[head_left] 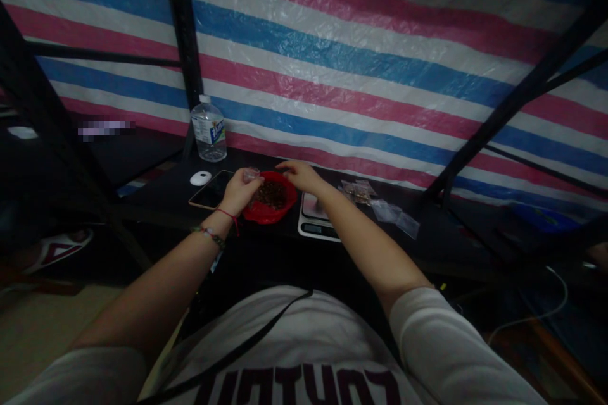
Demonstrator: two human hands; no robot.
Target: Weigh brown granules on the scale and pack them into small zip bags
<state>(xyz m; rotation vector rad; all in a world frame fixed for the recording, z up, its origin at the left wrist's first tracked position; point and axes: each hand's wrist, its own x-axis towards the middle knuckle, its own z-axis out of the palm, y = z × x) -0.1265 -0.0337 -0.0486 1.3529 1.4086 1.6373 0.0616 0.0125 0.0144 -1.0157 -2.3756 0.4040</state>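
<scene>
A red bowl on the black table holds a heap of small brown pieces, too small to name. At its left rim my left hand is closed on a small clear plastic bag. Above the bowl's far right rim, my right hand reaches leftward with its fingers stretched and apart, and nothing shows in them. My right forearm passes over a white digital scale and hides part of it. Right of the scale lie several small filled bags and some flat clear bags.
Left of the bowl are a phone and a round white object. A large clear bottle stands behind them near a black frame post. A striped plastic sheet hangs behind the table. A blue item lies at the far right.
</scene>
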